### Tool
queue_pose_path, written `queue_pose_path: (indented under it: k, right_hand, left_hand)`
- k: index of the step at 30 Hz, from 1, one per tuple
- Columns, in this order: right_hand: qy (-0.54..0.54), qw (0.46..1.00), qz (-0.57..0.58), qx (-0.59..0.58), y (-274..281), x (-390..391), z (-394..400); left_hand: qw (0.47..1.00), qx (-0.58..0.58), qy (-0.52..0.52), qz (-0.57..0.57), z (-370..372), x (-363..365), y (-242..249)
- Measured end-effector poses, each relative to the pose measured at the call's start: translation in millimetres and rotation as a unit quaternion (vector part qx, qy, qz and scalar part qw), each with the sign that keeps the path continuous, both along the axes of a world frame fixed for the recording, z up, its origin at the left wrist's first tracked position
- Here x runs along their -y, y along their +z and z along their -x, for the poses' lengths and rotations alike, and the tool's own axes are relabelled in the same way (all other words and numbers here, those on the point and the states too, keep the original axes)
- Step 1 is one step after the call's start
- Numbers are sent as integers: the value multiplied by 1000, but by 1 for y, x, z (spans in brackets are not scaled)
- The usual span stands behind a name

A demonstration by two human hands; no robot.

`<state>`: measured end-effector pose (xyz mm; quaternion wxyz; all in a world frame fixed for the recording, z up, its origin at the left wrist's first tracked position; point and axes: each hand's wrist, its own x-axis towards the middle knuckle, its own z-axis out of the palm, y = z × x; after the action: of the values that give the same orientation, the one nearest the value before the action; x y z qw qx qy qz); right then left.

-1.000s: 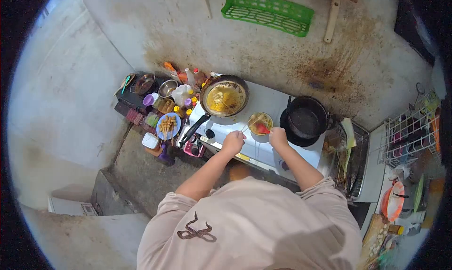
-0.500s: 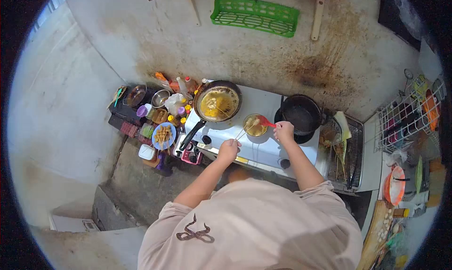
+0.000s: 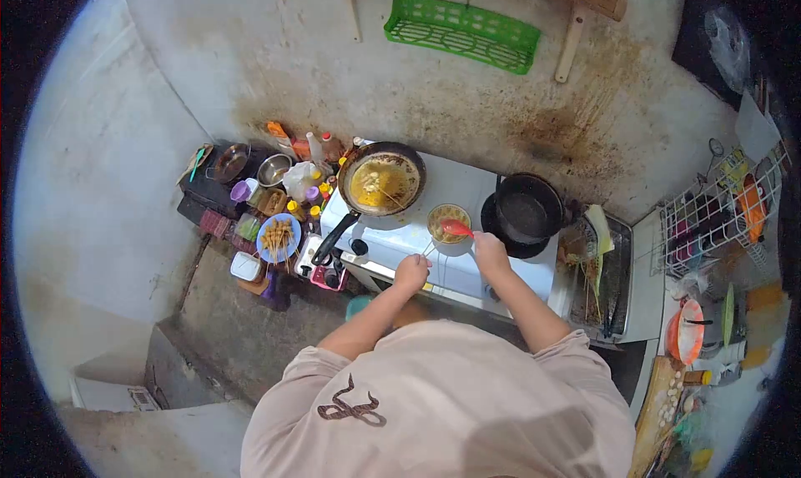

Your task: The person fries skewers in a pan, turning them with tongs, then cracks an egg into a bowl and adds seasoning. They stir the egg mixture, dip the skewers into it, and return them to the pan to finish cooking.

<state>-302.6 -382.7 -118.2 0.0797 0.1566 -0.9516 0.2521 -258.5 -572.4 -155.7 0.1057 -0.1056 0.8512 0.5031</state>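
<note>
A red spoon (image 3: 456,227) is in my right hand (image 3: 491,253), its head over a small bowl (image 3: 448,241) that stands on the white stove top. My left hand (image 3: 412,272) is closed around thin sticks that look like skewers (image 3: 430,249); they run up toward the bowl's near left side, and their tips are too small to make out. Left of the bowl, a frying pan (image 3: 352,168) holds yellow oil, pale food pieces and a thin stick. To the right sits a dark, deep pot (image 3: 530,204).
Skewered food lies on a blue plate (image 3: 278,259) at the left, near bottles (image 3: 332,147), a metal bowl (image 3: 274,169) and small containers. A metal tray (image 3: 619,299) with leaves is right of the stove. A white wire rack (image 3: 697,219) and green basket (image 3: 463,32) hang on the walls.
The view has shifted slightly. The spoon has gone lower over the bowl, and my right hand has come nearer to me. My left hand still grips the sticks, lower beside the bowl.
</note>
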Motion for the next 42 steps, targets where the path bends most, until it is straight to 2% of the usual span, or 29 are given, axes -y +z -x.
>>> queue_pose_path:
  k: [6, 11, 14, 17, 21, 23, 24, 26, 29, 32, 35, 38, 42]
  right_hand:
    - [41, 992, -115, -13, -14, 9, 4]
    - [42, 984, -154, -81, -16, 5, 17]
    - [76, 983, -134, -104, -28, -1, 26]
    - [47, 984, -173, 21, -23, 7, 18]
    - [8, 996, -93, 13, -34, 10, 13]
    - [-32, 999, -24, 15, -49, 15, 22]
    - [-61, 994, 27, 83, -40, 18, 22]
    - [-115, 961, 132, 215, -7, 24, 18]
    - [-176, 882, 321, 299, -44, 16, 39]
    - [-226, 849, 378, 291, -22, 11, 33]
    - [-196, 878, 359, 248, -12, -4, 34]
    - [-183, 921, 283, 194, 26, -12, 22]
    - [-202, 935, 238, 166, 35, -14, 19]
  left_hand:
    - [1000, -16, -5, 18, -2, -2, -9]
    - [998, -45, -13, 39, -3, 3, 9]
    - [998, -47, -7, 44, -3, 8, 30]
    - [995, -86, -4, 52, -2, 11, 50]
    - [983, -177, 4, 39, 10, 12, 56]
    - [991, -132, 12, 20, 12, 9, 75]
    - [994, -109, 16, 11, 13, 8, 82]
    - [992, -122, 5, 29, 16, 8, 85]
    - [986, -160, -1, 41, 21, 12, 70]
    - [986, -162, 3, 31, 15, 14, 59]
    - [991, -133, 7, 10, 5, 17, 51]
    - [994, -108, 1, 8, -3, 22, 42]
    - [999, -51, -5, 12, -6, 19, 34]
